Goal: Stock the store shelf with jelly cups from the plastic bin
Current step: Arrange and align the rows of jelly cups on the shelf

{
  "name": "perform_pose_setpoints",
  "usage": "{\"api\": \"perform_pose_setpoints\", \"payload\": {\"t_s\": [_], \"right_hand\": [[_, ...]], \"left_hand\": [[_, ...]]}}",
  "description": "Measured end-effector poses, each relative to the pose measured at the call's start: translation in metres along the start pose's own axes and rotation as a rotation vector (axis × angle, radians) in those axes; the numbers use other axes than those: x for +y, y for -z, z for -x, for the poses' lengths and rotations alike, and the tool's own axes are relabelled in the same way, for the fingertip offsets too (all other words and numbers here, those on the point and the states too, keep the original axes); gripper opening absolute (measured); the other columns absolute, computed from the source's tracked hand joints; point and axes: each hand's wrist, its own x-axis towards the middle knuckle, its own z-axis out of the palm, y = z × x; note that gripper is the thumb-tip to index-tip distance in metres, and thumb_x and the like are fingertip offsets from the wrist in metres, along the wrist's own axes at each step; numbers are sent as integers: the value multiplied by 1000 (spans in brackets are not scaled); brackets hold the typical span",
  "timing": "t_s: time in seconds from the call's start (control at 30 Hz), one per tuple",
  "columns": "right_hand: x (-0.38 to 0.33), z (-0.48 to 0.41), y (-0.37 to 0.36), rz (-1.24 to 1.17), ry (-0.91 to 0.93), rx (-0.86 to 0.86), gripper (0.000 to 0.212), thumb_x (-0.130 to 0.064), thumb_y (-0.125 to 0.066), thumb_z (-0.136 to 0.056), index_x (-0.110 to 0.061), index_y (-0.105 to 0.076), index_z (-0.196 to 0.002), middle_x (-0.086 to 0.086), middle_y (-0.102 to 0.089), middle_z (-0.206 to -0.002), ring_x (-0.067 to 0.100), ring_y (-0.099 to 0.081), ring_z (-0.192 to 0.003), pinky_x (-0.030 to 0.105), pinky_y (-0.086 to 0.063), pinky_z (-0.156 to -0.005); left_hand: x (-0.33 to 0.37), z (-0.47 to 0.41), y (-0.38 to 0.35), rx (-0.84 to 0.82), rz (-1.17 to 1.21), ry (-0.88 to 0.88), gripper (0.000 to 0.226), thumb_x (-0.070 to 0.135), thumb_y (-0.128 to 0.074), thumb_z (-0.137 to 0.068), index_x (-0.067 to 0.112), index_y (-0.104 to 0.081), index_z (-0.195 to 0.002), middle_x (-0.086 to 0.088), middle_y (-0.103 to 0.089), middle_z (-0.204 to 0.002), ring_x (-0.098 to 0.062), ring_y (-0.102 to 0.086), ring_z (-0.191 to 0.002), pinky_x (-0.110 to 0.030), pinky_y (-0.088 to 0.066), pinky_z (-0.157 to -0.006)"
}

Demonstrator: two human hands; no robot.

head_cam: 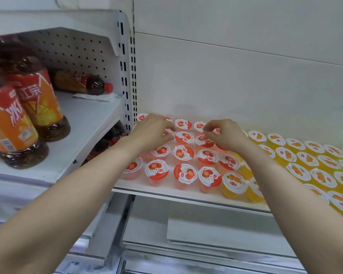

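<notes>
Head cam has both hands over the back rows of the strawberry cups (pixel 183 153) on the shelf (pixel 166 191) — left hand (pixel 151 131) has its fingers curled round one near the back-left corner, and right hand (pixel 224 135) pinches another a little to the right. Orange cups (pixel 234 181) fill the right side, and the bin's not in view. Tip imo: set each one flat, lid up, snug against its neighbours — and keep your wrists off the front rows.
</notes>
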Motion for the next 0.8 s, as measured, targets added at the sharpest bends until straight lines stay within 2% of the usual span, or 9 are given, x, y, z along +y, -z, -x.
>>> {"api": "perform_pose_setpoints", "payload": {"t_s": [0.07, 0.2, 0.6, 0.8], "right_hand": [[8, 8, 2, -10, -24, -40, 24, -39, -67, -89, -26, -71, -108, -6, -70, -106, 13, -62, -97, 27, -46, -81], [7, 17, -1, 29, -4, -75, 34, -49, -73, -79, -27, -72, -106, -5, -70, -105, 14, -62, -93, 34, -53, -82], [6, 14, -7, 49, -21, -39, 39, -49, -72, -81, -22, -72, -109, 0, -70, -107, 18, -63, -94, 40, -56, -84], [7, 26, 0, 8, 5, 1, 34, -47, -71, -83, -24, -70, -109, -3, -69, -103, 20, -61, -96, 38, -53, -83]], "left_hand": [[8, -2, -2, -27, 4, -60, 30, 39, -60, -92, 29, -67, -119, 0, -66, -114, -22, -54, -110, -31, -37, -89], [20, -4, -7, -79, -3, -99, 28, 36, -61, -92, 29, -68, -118, 1, -67, -115, -23, -55, -111, -38, -43, -94], [22, -1, -10, -79, -13, -106, 23, 30, -59, -93, 29, -70, -114, 6, -68, -112, -19, -57, -104, -40, -47, -88], [22, 2, -8, -93, -17, -93, 25, 33, -57, -94, 31, -69, -116, 8, -65, -120, -19, -53, -112, -42, -43, -95]]}}
